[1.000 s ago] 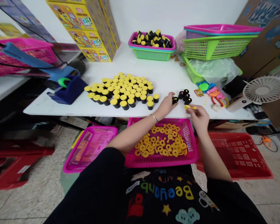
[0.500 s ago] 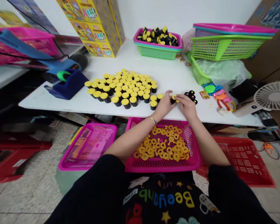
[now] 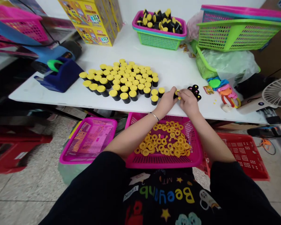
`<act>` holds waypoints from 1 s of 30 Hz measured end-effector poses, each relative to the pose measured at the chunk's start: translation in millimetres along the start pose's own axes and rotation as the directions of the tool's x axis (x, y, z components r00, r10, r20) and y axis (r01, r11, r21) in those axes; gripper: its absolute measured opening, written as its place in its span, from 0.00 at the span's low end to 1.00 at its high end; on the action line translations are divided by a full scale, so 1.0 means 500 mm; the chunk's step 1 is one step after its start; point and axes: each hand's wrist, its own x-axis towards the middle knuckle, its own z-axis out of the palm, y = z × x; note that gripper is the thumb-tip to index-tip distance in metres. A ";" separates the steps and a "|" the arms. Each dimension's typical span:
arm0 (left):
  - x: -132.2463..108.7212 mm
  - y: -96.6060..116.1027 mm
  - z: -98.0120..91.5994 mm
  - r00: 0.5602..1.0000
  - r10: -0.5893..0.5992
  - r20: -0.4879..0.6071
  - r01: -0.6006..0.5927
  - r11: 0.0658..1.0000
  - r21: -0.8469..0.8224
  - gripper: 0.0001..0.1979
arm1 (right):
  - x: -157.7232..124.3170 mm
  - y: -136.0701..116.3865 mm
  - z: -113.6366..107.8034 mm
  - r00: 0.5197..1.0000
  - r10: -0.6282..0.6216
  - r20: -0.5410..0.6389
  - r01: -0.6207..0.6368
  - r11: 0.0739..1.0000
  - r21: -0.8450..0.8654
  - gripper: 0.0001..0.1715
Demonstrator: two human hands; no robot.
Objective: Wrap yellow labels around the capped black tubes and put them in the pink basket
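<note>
Your left grip (image 3: 166, 100) is at the right of centre in the frame, fingers curled around the side of 1 cup (image 3: 175, 96), black and partly hidden behind your fingers. Your right grip (image 3: 188, 100) meets it from the right, fingertips pinched on the yellow ring (image 3: 177, 92) at the top of that cup; exactly how far the ring sits around it, you cannot tell, as your fingers cover most of the join. Your 2 hands are close together at the near edge of the white desk (image 3: 178, 68).

Just right of your right hand, a bunch of black pieces (image 3: 194, 90) sits close together. Left of your left hand, 3 yellow-topped cups stand near it, and beyond them a large group of capped cups (image 3: 128, 78) stands upright across the centre left.

Below your forearms, at the lower centre, a pink basket (image 3: 164, 163) holds many loose rings (image 3: 170, 140). A smaller pink tray (image 3: 77, 161) is to its left, and a red crate (image 3: 259, 156) is at the lower right. At the top centre, a green basket (image 3: 158, 41) carries a pink one heaped with black and yellow cups. A blue dispenser (image 3: 63, 76) stands at the left, a fan (image 3: 277, 92) at the right edge.
</note>
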 end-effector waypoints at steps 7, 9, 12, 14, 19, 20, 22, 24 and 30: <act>-0.007 0.009 -0.002 0.999 0.001 0.043 -0.006 0.992 0.126 0.13 | 0.015 -0.005 -0.010 0.992 -0.018 0.124 0.022 0.999 -0.032 0.17; -0.008 0.008 0.000 0.999 0.013 0.043 -0.019 0.990 0.137 0.14 | 0.013 -0.007 -0.013 0.989 -0.016 0.149 0.020 0.999 -0.025 0.18; -0.011 0.009 0.000 0.999 0.012 0.031 -0.016 0.989 0.148 0.15 | 0.005 -0.011 -0.012 0.989 0.025 0.143 -0.023 1.000 -0.015 0.19; -0.013 0.009 -0.002 1.000 -0.003 0.021 -0.001 0.989 0.150 0.13 | -0.002 -0.013 -0.008 0.989 0.069 0.134 -0.067 0.998 -0.014 0.22; -0.012 0.005 -0.004 1.000 -0.006 -0.009 0.006 0.996 0.091 0.13 | -0.015 -0.012 0.001 0.992 0.075 0.098 -0.073 0.997 -0.020 0.23; -0.011 0.003 -0.003 1.000 -0.002 -0.011 0.003 0.997 0.083 0.13 | -0.015 -0.011 0.001 0.994 0.064 0.093 -0.062 0.998 -0.023 0.22; -0.009 -0.001 -0.002 1.000 0.020 -0.008 -0.019 0.997 0.078 0.12 | -0.015 -0.010 0.002 0.994 0.046 0.098 -0.044 0.999 -0.026 0.22; -0.009 -0.002 -0.002 0.999 0.045 -0.008 -0.044 0.996 0.072 0.11 | -0.013 -0.009 0.003 0.993 0.038 0.111 -0.036 0.999 -0.020 0.22; -0.008 0.005 -0.010 0.999 0.041 0.008 -0.042 0.995 0.089 0.09 | -0.002 -0.015 0.006 0.992 0.045 0.115 -0.043 0.999 -0.016 0.20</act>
